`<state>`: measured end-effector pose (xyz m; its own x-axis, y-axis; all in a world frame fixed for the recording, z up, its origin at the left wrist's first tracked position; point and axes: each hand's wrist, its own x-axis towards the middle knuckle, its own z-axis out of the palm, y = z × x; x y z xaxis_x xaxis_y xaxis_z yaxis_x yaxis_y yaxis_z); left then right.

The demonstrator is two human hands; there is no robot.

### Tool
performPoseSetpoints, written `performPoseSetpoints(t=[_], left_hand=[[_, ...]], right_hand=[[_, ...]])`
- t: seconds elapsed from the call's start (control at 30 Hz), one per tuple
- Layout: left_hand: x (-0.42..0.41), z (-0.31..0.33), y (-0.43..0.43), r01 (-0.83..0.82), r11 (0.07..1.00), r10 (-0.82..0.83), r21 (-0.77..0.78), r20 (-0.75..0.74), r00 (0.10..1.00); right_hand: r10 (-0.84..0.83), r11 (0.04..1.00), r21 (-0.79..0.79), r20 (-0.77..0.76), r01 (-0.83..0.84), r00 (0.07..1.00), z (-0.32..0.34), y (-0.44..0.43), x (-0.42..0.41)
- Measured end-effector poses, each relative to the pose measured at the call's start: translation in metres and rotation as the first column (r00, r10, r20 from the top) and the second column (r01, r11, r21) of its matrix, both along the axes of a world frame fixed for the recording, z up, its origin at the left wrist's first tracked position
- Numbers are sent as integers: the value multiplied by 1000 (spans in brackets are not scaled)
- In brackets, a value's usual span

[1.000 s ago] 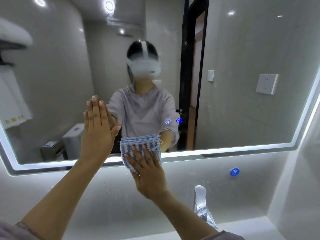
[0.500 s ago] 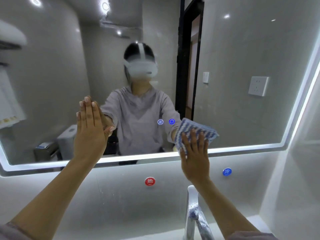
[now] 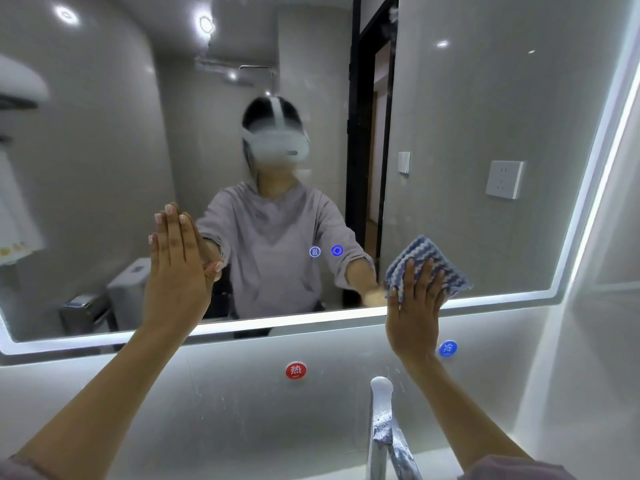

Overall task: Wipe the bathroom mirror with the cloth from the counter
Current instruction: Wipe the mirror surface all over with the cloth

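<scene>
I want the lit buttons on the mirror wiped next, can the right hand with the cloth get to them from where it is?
Probably yes. The right hand presses the cloth flat on the mirror just right of the two touch buttons, with bare glass between them.

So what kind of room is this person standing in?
Most likely a bathroom: a wide wall mirror with a lit edge hangs above a chrome faucet, red hot and blue cold stickers sit below it, and a toilet appears in the reflection.
</scene>
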<state>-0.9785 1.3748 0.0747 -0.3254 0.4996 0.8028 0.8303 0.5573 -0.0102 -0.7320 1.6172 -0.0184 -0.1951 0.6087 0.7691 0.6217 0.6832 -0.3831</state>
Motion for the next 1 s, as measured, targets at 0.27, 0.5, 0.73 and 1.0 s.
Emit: performPoseSetpoints(t=[0.27,0.5,0.73,1.0], left_hand=[[2,0,-2,19,1000,-19,12,-14,1000],[2,0,-3,-1,1000,1,-8,-2,1000],[1,0,-4,-24,999,23,-30,-7,1000],[-1,-2,-2,-27,999,27,-40,1,1000]], right_hand=[[17,986,167,42,-24,999,12,-16,-25],[85,948,309,4,-82,996,64,-26,-46],[71,939,337,2,-67,997,108,-13,-44],[57,936,350,-37,-40,998,135,-1,-46]])
